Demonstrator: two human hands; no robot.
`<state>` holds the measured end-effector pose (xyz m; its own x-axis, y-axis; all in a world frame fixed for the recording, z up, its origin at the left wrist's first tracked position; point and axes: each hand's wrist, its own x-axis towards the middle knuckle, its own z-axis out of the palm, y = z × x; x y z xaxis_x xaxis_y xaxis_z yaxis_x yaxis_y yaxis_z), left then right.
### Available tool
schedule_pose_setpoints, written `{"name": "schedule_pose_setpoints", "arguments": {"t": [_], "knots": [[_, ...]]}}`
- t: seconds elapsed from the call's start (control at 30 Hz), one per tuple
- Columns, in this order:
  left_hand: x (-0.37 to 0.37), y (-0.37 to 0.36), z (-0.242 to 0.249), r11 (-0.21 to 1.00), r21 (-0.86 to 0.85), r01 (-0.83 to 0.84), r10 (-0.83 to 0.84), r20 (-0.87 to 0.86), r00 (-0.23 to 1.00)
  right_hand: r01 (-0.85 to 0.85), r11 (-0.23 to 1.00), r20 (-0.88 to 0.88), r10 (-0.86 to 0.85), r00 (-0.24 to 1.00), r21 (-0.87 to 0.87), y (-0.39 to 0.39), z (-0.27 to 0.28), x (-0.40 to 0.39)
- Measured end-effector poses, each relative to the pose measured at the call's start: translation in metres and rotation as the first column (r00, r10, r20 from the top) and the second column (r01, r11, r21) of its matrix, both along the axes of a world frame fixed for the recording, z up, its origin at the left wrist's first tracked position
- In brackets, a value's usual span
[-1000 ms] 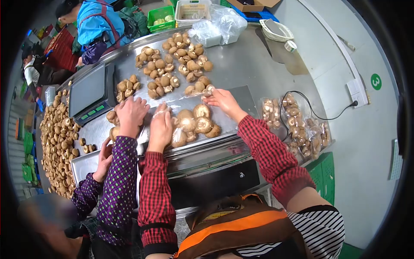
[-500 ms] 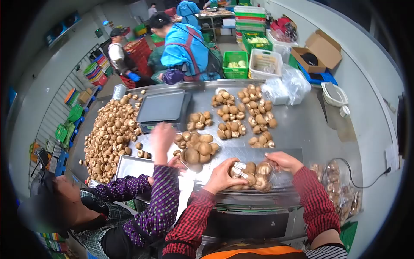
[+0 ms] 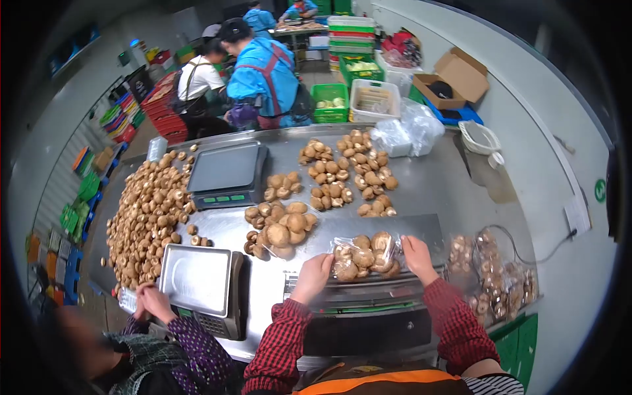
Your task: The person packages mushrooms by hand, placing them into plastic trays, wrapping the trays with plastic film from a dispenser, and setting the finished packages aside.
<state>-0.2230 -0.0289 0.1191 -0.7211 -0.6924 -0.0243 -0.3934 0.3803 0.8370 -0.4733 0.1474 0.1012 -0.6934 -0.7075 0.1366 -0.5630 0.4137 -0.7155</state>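
Note:
Brown mushrooms under clear, shiny plastic film lie in front of me on the metal edge of a low machine. With its fingers closed, my left hand grips the film at the pack's left end. My right hand pinches the film at the right end. Whether a tray lies beneath the mushrooms is hidden. To the left of the pack sits another group of mushrooms, partly under clear film. Several finished-looking bags of mushrooms lie to the right of my right hand.
Several mushroom groups stand on the steel table. A big loose mushroom heap covers its left side, near two scales. A co-worker's hands are together at lower left. A black cable runs along the right.
My hands now hold the pack's two ends; before, my left hand lay over the mushrooms and a white label-like patch. The co-worker's hands have withdrawn left from the neighbouring mushrooms. My view has shifted.

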Motion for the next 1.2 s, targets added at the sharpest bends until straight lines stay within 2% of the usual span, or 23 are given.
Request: {"name": "schedule_pose_setpoints", "arguments": {"t": [0.03, 0.07, 0.1, 0.13, 0.2, 0.27, 0.33, 0.4, 0.53, 0.57, 0.6, 0.67, 0.7, 0.73, 0.8, 0.87, 0.9, 0.93, 1.07, 1.1, 1.13, 1.17, 1.2], "knots": [[0.001, 0.003, -0.002, 0.999, -0.044, 0.011, -0.014, -0.058, 0.998, 0.034, 0.999, 0.007, -0.034, 0.999, 0.006, 0.002, 0.004, 0.007], [0.002, 0.008, -0.003, 0.998, -0.041, 0.042, -0.044, -0.051, 0.998, 0.066, 0.992, -0.138, -0.08, 0.987, -0.106, 0.003, 0.008, 0.012], [0.002, 0.013, -0.003, 0.991, -0.135, -0.01, -0.014, -0.176, 0.984, 0.077, 0.973, -0.278, -0.138, 0.951, -0.218, 0.005, 0.01, 0.018], [0.003, 0.018, -0.004, 0.973, -0.216, -0.076, 0.007, -0.305, 0.952, 0.101, 0.971, -0.275, -0.16, 0.948, -0.218, 0.011, 0.011, 0.025], [0.012, 0.031, -0.004, 0.979, -0.188, -0.074, 0.02, -0.276, 0.961, 0.179, 0.975, 0.25, -0.141, 0.958, -0.134, 0.024, 0.013, 0.041], [0.02, 0.039, 0.002, 0.982, -0.148, -0.119, 0.083, -0.229, 0.97, 0.196, 0.977, 0.376, -0.152, 0.914, -0.081, 0.047, 0.04, 0.064], [0.037, 0.057, 0.037, 0.995, -0.032, -0.099, 0.095, -0.113, 0.989, 0.287, 0.947, 0.765, -0.08, 0.639, -0.141, 0.078, 0.037, 0.084], [0.059, 0.068, 0.04, 0.993, 0.112, -0.034, 0.031, 0.028, 0.999, 0.24, 0.969, 0.897, -0.06, 0.439, -0.052, 0.109, 0.052, 0.11], [0.091, 0.079, 0.019, 0.986, 0.127, 0.109, -0.136, 0.22, 0.966, 0.146, 0.985, 0.962, -0.13, 0.238, 0.097, 0.155, 0.044, 0.141], [0.095, 0.086, 0.017, 0.99, 0.06, 0.128, -0.139, 0.251, 0.958, 0.218, 0.966, 0.92, -0.209, 0.332, 0.141, 0.158, 0.044, 0.151], [0.098, 0.093, 0.017, 0.988, -0.003, 0.153, -0.146, 0.285, 0.947, 0.227, 0.963, 0.921, -0.217, 0.323, 0.147, 0.16, 0.042, 0.16], [0.096, 0.109, 0.02, 0.993, 0.046, 0.109, -0.116, 0.212, 0.97, 0.369, 0.917, 0.577, -0.384, 0.721, 0.149, 0.166, 0.03, 0.176], [0.097, 0.114, 0.013, 0.99, 0.125, 0.06, -0.082, 0.186, 0.979, 0.412, 0.911, 0.258, -0.405, 0.877, 0.026, 0.173, 0.01, 0.181], [0.101, 0.121, 0.004, 0.979, 0.206, 0.008, -0.044, 0.169, 0.985, 0.426, 0.904, 0.267, -0.42, 0.867, 0.037, 0.181, 0.011, 0.19], [0.102, 0.137, -0.012, 0.983, 0.185, -0.014, -0.005, 0.099, 0.995, 0.53, 0.847, 0.312, -0.514, 0.799, 0.039, 0.194, 0.018, 0.203], [0.101, 0.144, -0.024, 0.989, -0.103, 0.11, -0.097, 0.119, 0.988, 0.581, 0.811, 0.317, -0.569, 0.759, 0.066, 0.228, -0.019, 0.211], [0.099, 0.142, -0.032, 0.925, -0.339, 0.171, -0.149, 0.091, 0.985, 0.62, 0.784, 0.23, -0.61, 0.758, 0.035, 0.246, -0.033, 0.211], [0.095, 0.136, -0.047, 0.877, -0.446, 0.182, -0.147, 0.112, 0.983, 0.653, 0.757, 0.141, -0.646, 0.75, 0.0, 0.263, -0.049, 0.209], [0.051, 0.15, -0.065, 0.761, -0.603, 0.239, -0.268, 0.043, 0.963, 0.798, 0.598, 0.165, -0.782, 0.601, -0.071, 0.262, -0.117, 0.212], [0.041, 0.157, -0.07, 0.737, -0.594, 0.322, -0.366, 0.049, 0.929, 0.838, 0.544, 0.204, -0.827, 0.523, 0.056, 0.251, -0.126, 0.218], [0.033, 0.165, -0.073, 0.703, -0.588, 0.4, -0.46, 0.054, 0.886, 0.837, 0.547, 0.211, -0.816, 0.539, -0.019, 0.248, -0.147, 0.221], [0.027, 0.177, -0.076, 0.71, -0.588, 0.388, -0.459, 0.031, 0.888, 0.815, 0.535, 0.521, -0.641, 0.563, -0.223, 0.252, -0.182, 0.225], [0.023, 0.184, -0.068, 0.748, -0.52, 0.413, -0.459, 0.045, 0.887, 0.828, 0.439, 0.837, -0.253, 0.486, -0.348, 0.237, -0.129, 0.234]]}}
